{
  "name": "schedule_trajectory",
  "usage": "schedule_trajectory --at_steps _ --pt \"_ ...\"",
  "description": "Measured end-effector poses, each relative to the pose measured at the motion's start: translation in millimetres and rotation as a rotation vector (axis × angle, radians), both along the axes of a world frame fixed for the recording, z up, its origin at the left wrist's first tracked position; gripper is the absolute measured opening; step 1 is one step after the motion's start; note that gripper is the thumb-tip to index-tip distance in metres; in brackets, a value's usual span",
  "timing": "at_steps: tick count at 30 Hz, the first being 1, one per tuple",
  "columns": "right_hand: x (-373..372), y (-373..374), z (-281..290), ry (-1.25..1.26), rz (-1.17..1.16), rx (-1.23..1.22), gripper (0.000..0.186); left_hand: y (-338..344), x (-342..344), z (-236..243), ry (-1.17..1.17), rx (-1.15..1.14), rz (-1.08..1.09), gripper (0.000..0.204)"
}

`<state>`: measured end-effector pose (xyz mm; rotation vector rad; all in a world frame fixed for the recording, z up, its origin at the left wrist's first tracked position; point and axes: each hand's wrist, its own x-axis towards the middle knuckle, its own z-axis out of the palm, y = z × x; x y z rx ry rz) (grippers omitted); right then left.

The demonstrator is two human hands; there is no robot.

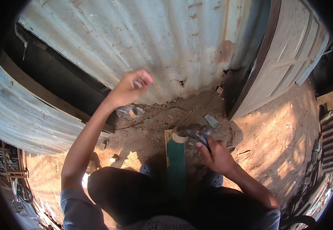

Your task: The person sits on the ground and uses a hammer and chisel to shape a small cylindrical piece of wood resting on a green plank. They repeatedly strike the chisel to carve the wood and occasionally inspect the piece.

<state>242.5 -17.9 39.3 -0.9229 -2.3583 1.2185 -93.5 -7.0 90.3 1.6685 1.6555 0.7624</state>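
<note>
My right hand (218, 155) is closed around the dark handle of a hammer (198, 131). The hammer's metal head lies over the far end of a green-painted wooden board (176, 161). A round tan shape by the head hides part of that end, and I cannot tell what it is. The board stretches from between my legs away from me, with bare wood along its far edge. My left hand (132, 88) is raised in front of the corrugated metal wall, apart from the board. Its fingers are curled in toward the thumb; anything in them is too small to make out.
A rusty corrugated metal wall (162, 46) stands ahead. A wooden panelled door (281, 61) is at the right. On the dirt ground lie a flat grey piece (212, 122), a clear plastic scrap (130, 111) and small wood bits. My patterned shoes flank the board.
</note>
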Motion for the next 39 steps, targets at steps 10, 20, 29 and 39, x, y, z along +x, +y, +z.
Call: schedule_trajectory --at_steps 10,20,29,39 --pt "0 6 -4 0.017 -0.125 -0.042 0.026 -13 109 -77 -0.071 -0.396 -0.333 0.069" --pt "-8 12 18 0.003 -0.140 -0.161 0.029 -30 114 -127 -0.348 -0.154 -0.160 0.036" --pt "-9 10 0 0.078 -0.091 0.003 0.026 -28 108 -161 -0.265 -0.090 -0.197 0.053" --pt "-2 13 20 0.287 -0.187 0.078 0.026 -33 113 -93 -0.116 -0.446 -0.100 0.047"
